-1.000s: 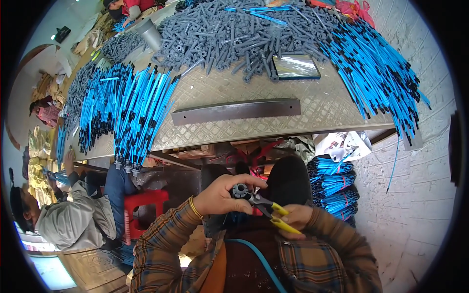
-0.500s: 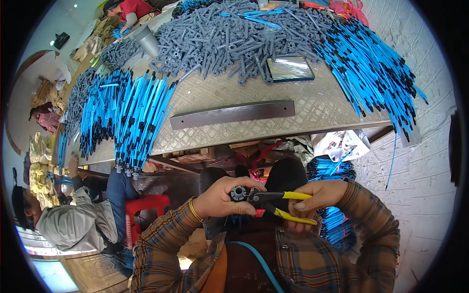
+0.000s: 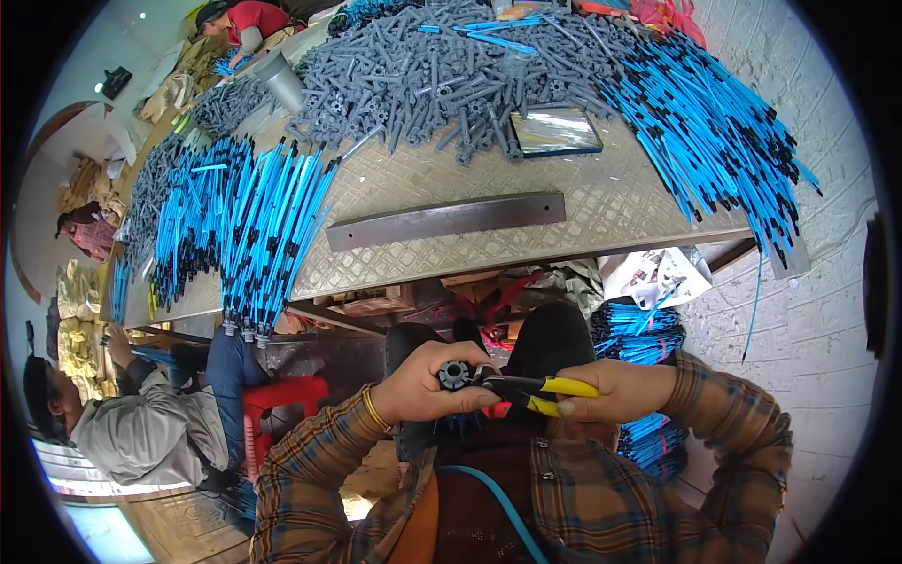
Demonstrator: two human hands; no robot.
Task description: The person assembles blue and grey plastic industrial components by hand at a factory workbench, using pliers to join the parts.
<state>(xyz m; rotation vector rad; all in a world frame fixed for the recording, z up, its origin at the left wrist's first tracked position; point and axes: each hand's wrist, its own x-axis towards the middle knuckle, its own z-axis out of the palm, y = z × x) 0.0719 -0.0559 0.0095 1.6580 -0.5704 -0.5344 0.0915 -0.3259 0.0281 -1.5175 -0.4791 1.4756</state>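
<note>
My left hand [image 3: 427, 383] is closed round a dark grey tubular part [image 3: 454, 376], whose notched round end faces up between thumb and fingers. My right hand [image 3: 615, 390] grips the yellow handles of a pair of pliers [image 3: 554, 385], which are squeezed fairly near each other. The pliers' dark jaws point left and meet the left hand's fingertips beside the part. Just what the jaws bite on is hidden by those fingers. Both hands are held above my lap, in front of the table's near edge.
On the table [image 3: 620, 211] lie a heap of grey tubes [image 3: 404, 66], bundles of blue rods with black ends [image 3: 714, 132], a dark flat bar [image 3: 446, 221] and a phone-like slab [image 3: 556, 132]. A co-worker [image 3: 141, 423] sits at left by a red stool [image 3: 282, 399].
My right hand has squeezed the pliers' handles closer together, its fingers now wrapped round them. My left hand keeps the grey part in nearly the same place. The co-worker's hand at left has moved lower.
</note>
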